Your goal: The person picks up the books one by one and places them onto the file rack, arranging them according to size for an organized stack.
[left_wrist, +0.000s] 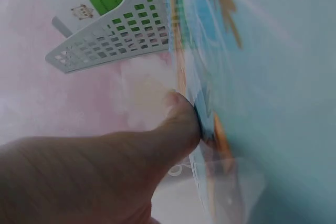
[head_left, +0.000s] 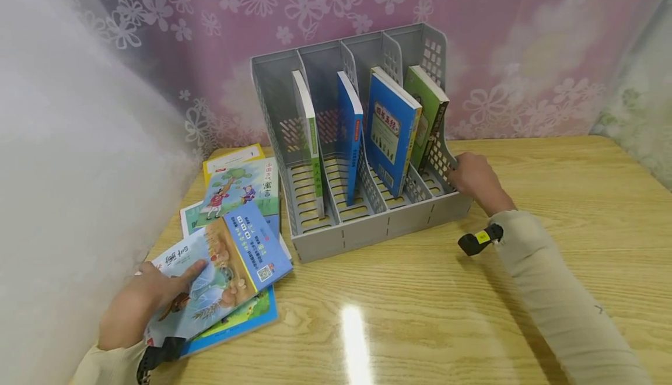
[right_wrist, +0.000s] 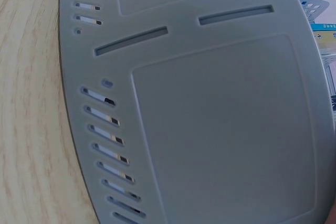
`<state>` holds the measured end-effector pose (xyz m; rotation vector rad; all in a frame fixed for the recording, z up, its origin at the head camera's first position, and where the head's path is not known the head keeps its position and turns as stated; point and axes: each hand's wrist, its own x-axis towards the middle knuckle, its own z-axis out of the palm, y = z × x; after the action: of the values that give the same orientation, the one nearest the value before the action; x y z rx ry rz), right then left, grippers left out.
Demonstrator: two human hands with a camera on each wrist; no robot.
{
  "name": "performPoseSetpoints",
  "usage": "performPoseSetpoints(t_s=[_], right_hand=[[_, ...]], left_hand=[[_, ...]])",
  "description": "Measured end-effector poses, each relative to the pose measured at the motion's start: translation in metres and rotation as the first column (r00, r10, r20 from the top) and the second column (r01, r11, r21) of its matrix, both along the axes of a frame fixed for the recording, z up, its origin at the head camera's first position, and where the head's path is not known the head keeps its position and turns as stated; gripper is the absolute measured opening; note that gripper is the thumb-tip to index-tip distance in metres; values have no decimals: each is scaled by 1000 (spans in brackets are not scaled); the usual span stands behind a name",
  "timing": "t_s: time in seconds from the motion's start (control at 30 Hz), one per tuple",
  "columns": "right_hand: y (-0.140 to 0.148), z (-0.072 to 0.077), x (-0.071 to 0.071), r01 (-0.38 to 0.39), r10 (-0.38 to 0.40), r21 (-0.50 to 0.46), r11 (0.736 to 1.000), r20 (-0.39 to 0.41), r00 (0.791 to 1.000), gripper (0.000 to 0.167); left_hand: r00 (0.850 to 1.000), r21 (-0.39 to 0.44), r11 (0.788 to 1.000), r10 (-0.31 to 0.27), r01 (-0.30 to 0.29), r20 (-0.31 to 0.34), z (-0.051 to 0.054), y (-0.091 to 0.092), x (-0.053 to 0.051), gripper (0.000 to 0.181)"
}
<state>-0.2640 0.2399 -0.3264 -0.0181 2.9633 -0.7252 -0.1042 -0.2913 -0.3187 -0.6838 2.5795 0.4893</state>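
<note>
My left hand point(head_left: 149, 293) grips a light-blue picture book point(head_left: 223, 271) with a darker blue band, at the left of the table. The thumb lies on its cover; the other fingers are hidden. Close up in the left wrist view, the thumb point(left_wrist: 176, 121) presses near the book's edge. My right hand point(head_left: 476, 179) holds the right side wall of a grey four-slot book rack point(head_left: 378, 228). One slim green-and-white book point(head_left: 317, 157), a blue book point(head_left: 350, 146), a thicker blue book point(head_left: 388, 134) and a green book point(head_left: 424, 105) stand in its slots. Grey plastic point(right_wrist: 220, 129) fills most of the right wrist view.
Under and behind the held book lie a blue-edged book point(head_left: 236, 324), a book with a tree picture point(head_left: 244, 184) and a yellow book point(head_left: 236, 156). A flowered pink curtain point(head_left: 336, 0) hangs behind the wooden table point(head_left: 430, 315). A white surface point(head_left: 79, 140) borders the left.
</note>
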Motion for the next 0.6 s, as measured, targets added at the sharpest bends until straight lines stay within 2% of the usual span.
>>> performPoseSetpoints(t_s=[0.07,0.2,0.37,0.53,0.6], right_hand=[[1,0,0,1,-1,0,1000,-5,1000,32],[2,0,1,1,-1,-2,1000,-5,1000,32],[3,-1,0,-4,4,1,1000,-9,1000,31],[2,0,-1,-9,9,3,1000,-13,1000,31],[1,1,0,-12,12,-1,1000,-12,1000,31]], left_hand=[[1000,0,1000,21,-21,-17,-2,0,-1,119],[994,-13,998,66,-68,-85,-2,-2,-1,111],[974,10,996,86,-86,-207,4,-13,3,109],[954,-16,1000,-13,8,-298,24,-29,7,102],[945,-28,999,-51,45,-323,34,-34,8,105]])
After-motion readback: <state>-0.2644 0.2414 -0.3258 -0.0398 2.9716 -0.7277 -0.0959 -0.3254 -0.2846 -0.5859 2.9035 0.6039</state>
